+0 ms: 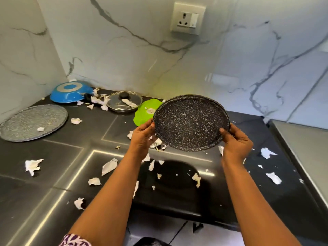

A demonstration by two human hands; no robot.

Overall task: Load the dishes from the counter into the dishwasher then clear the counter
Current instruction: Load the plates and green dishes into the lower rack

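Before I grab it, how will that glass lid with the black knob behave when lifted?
The glass lid is probably fragile, being clear glass in a metal rim. It looks stiff, not floppy. Its black knob, facing up, should give a firm hold.

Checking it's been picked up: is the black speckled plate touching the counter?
Apart. The head view shows the left hand and right hand gripping the plate's rim, holding it tilted above the counter.

Dishes: one lifted, four on counter (62, 157).
Black speckled plate (191, 122) tilted, centre; grey speckled plate (33, 122) flat, 9 o'clock; upturned blue bowl (71, 92), glass lid (124, 103), green plate (143, 110) toward 10 o'clock.
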